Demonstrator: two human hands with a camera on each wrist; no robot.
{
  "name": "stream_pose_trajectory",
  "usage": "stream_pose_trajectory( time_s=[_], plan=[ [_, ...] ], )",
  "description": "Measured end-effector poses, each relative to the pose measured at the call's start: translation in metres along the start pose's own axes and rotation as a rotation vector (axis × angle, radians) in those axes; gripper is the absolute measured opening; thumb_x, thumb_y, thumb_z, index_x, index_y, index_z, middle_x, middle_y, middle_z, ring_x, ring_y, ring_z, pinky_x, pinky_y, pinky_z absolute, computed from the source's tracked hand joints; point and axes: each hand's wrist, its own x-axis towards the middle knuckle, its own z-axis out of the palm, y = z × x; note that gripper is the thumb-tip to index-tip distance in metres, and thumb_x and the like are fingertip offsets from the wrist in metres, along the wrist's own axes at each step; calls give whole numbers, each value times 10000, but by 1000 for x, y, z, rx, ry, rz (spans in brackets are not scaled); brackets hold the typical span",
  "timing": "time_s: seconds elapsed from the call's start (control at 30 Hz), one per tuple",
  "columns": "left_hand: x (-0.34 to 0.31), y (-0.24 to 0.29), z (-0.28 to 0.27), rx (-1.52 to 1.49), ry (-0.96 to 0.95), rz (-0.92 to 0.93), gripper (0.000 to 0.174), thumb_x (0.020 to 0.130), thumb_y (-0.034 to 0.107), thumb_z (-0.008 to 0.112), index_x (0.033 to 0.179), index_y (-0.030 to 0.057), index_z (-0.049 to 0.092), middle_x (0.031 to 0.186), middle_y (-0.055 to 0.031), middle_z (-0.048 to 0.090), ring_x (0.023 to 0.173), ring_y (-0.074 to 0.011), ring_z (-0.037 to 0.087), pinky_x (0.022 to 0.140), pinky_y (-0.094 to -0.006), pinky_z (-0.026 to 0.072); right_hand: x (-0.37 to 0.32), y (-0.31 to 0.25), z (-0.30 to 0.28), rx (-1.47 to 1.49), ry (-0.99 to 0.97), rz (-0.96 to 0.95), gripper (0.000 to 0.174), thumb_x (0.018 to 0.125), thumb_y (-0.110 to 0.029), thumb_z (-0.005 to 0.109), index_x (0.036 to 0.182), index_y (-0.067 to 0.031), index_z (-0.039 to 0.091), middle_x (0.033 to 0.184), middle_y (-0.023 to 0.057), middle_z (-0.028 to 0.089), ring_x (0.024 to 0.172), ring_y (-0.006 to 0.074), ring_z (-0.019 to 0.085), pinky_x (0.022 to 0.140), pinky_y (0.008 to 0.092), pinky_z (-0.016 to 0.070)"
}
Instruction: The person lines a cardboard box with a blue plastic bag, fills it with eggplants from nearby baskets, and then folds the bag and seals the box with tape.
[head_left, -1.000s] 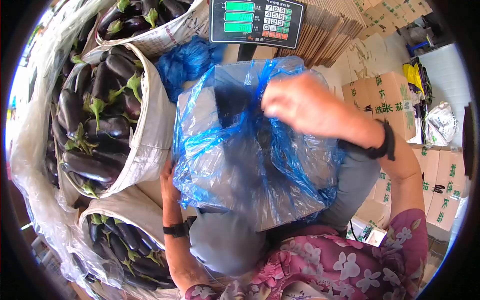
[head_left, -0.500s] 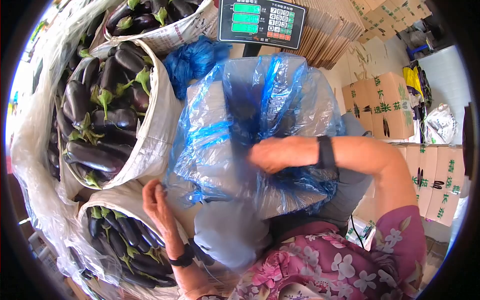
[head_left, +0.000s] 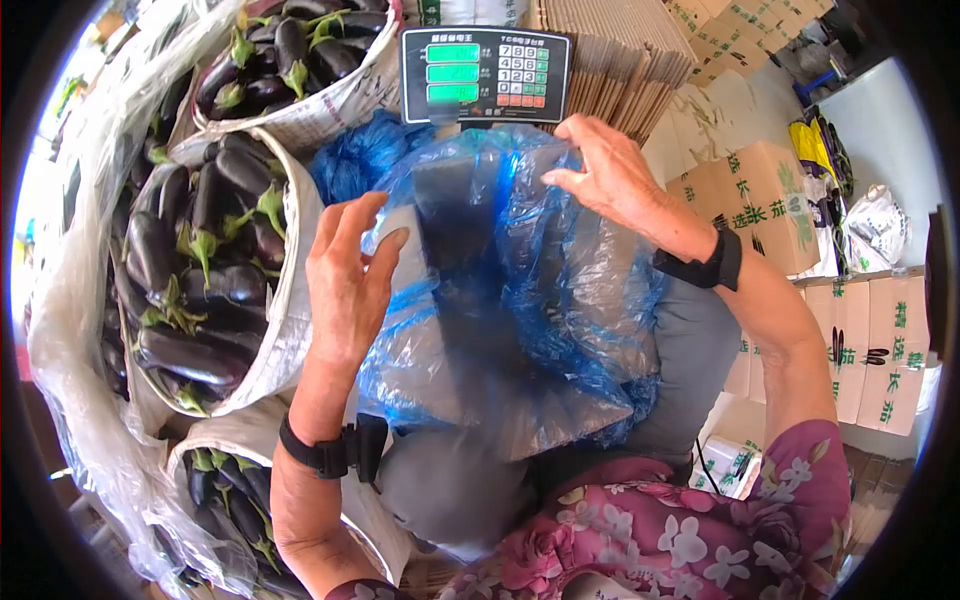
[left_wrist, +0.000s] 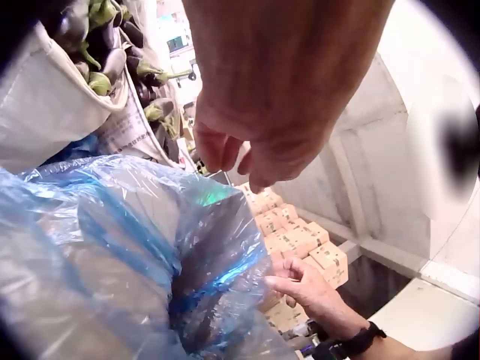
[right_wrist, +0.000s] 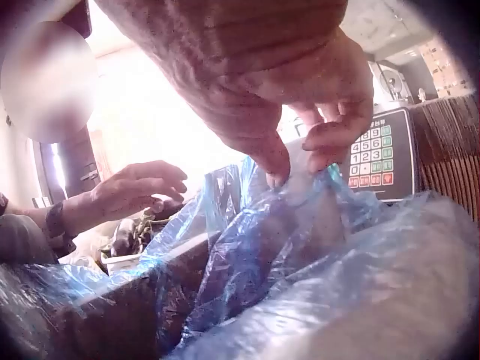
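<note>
The plastic bag [head_left: 520, 300] in front of me is transparent with a blue tint, and darker blue streaks run along its folds. Behind it lies a bundle of plastic [head_left: 355, 160] in a deeper blue. The eggplants [head_left: 200, 260] are dark purple, almost black, with green caps. Their sacks [head_left: 290, 310] are white. The scale panel [head_left: 485, 72] is black with three green displays, white keys and some red and orange ones. The cartons [head_left: 770, 200] are light brown with green characters. My blouse [head_left: 660, 530] is pink with white flowers. My wrist straps [head_left: 330, 455] are black, and the cloth on my lap [head_left: 700, 360] is grey.
</note>
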Motion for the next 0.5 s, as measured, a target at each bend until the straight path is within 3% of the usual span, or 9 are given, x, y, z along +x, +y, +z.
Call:
stream_pose_trajectory(
  time_s=[0.03,0.17,0.23,0.3,0.33,0.37,0.43,0.47,0.5],
  plan=[
    [11,-2,7,64,-11,58,318,863,82,672,1172,25,626,1011,-115,633,931,-217,637,706,-309,529,2,6,2,40,-74,14,452,759,-232,788,1056,4,542,882,171,602,860,356,632,692,443,513],
    [43,-14,31,250,-28,277,361,831,85,704,1179,32,622,1017,-151,630,939,-260,636,698,-340,521,0,21,13,90,3,-82,285,808,-96,693,1033,9,552,846,211,627,819,409,627,708,473,500],
    [50,-21,39,286,-96,235,319,814,74,713,1123,25,648,972,-160,650,829,-264,651,685,-342,513,2,24,8,159,14,-32,210,815,-78,662,994,-6,579,789,198,629,798,404,630,693,474,494],
    [55,-33,46,177,4,153,243,816,66,714,1044,-1,667,876,-139,680,709,-211,643,671,-324,507,3,35,-1,41,-60,-5,132,834,-119,649,908,-18,607,806,180,648,804,392,640,680,466,495],
    [54,-35,45,59,10,-32,192,828,66,709,996,-18,673,790,-98,681,669,-135,614,642,-294,491,3,43,-4,52,-23,-28,140,838,-153,645,865,-17,630,802,173,652,747,382,644,659,446,496],
    [52,-36,41,-81,-42,-198,105,819,45,683,913,-1,681,717,-94,653,616,-127,592,599,-289,471,3,51,-8,57,-24,-19,140,838,-153,645,865,-17,630,802,173,652,747,382,644,659,446,496],
    [51,-58,35,-219,-37,-242,84,859,64,653,905,-3,677,666,-17,594,627,-65,522,575,-248,422,2,66,-16,298,-140,197,146,838,-150,651,887,-13,644,707,147,630,632,291,643,585,400,490],
    [51,-66,32,-217,-36,-244,84,859,64,653,905,-3,677,666,-17,594,627,-65,522,575,-248,422,4,75,-17,395,-204,370,121,886,-144,632,882,-27,662,678,-5,584,654,56,566,523,252,455],
    [50,-71,29,-245,-27,-278,96,875,82,642,908,-1,677,660,-1,570,625,-65,500,571,-241,404,6,85,-15,398,-206,369,121,886,-144,632,882,-27,662,678,-5,584,654,56,566,523,252,455]
  ],
)
